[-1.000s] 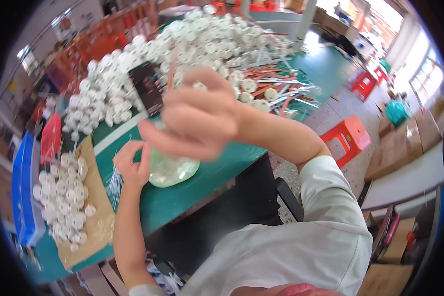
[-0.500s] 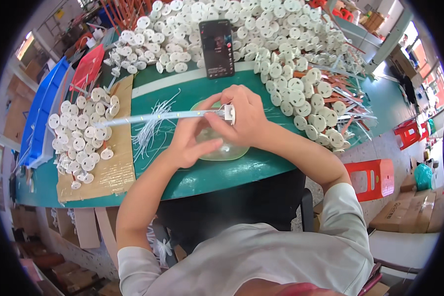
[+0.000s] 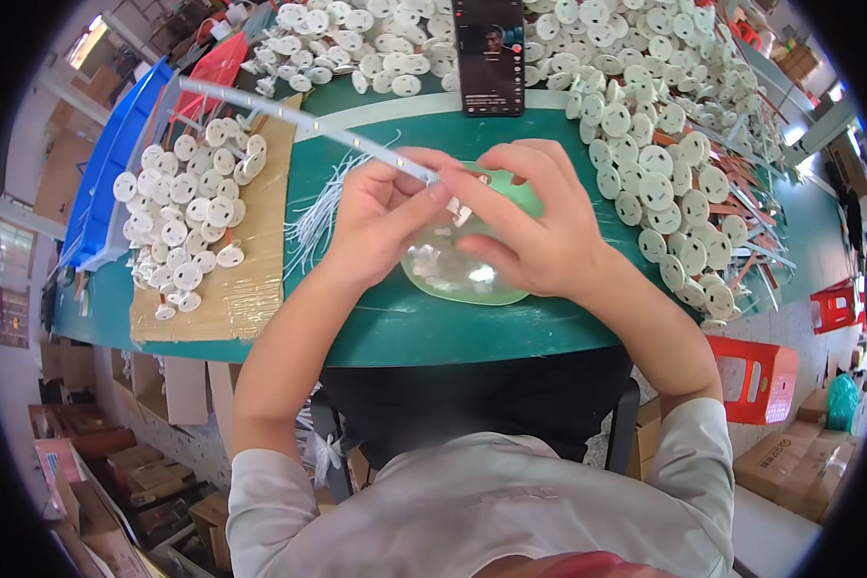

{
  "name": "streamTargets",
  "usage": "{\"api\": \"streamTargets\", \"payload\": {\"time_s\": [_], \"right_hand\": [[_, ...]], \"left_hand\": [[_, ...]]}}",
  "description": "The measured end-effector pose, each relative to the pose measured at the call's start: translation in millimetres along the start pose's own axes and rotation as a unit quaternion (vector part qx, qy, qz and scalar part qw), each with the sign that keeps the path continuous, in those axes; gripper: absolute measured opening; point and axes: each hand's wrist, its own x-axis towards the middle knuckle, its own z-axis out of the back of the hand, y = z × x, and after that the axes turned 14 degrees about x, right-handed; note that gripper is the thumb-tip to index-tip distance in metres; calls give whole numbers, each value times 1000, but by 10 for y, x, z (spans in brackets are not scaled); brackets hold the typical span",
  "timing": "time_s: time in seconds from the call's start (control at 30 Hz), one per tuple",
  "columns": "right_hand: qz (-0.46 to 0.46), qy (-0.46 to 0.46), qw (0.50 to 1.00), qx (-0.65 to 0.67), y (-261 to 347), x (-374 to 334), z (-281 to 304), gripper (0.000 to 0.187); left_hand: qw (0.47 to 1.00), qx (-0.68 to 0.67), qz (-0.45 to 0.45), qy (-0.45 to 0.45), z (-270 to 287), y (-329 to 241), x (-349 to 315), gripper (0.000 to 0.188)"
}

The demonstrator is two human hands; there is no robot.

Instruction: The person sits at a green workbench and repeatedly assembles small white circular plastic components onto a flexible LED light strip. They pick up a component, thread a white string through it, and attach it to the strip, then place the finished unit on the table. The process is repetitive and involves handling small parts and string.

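A long, thin white LED strip (image 3: 342,136) slants up and left from my hands, with small yellowish chips along it. My left hand (image 3: 380,217) is closed on its near end, thumb pressed over it. My right hand (image 3: 544,222) has its fingers apart; the index fingertip touches the strip's end beside my left thumb. Just below that finger shows a small white piece (image 3: 460,214), partly covered; whether it joins the strip I cannot make out. Under both hands sits a shallow clear bowl with a green rim (image 3: 486,298), small shiny bits inside.
Thin white wires (image 3: 310,226) lie left of the bowl. White round caps (image 3: 188,217) are heaped on cardboard (image 3: 250,289) at left; larger cap piles (image 3: 660,178) lie at right and back. A phone (image 3: 491,67) stands behind the bowl. A blue bin (image 3: 116,169) borders the left.
The LED strip has swung from nearly level to slanting up-left. My right hand has moved right and its fingers have spread from the white piece. The whole view has shifted.
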Motion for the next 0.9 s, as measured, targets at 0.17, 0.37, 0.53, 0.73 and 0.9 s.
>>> {"api": "streamTargets", "payload": {"time_s": [0.17,0.37,0.53,0.73,0.9], "right_hand": [[53,-34,998,32,-104,-51,13,42],[30,-58,997,44,-112,-46,-1,41],[14,-65,998,9,-83,-65,-11,37],[-4,-61,998,20,-96,-99,-54,32],[2,-49,997,57,-129,-63,-39,29]], "left_hand": [[998,29,23,49,152,33,-2,30],[997,44,11,63,51,-15,-17,38],[995,90,11,49,18,44,-5,36],[996,54,53,38,30,-8,9,31],[998,27,56,26,80,26,14,31]]}}
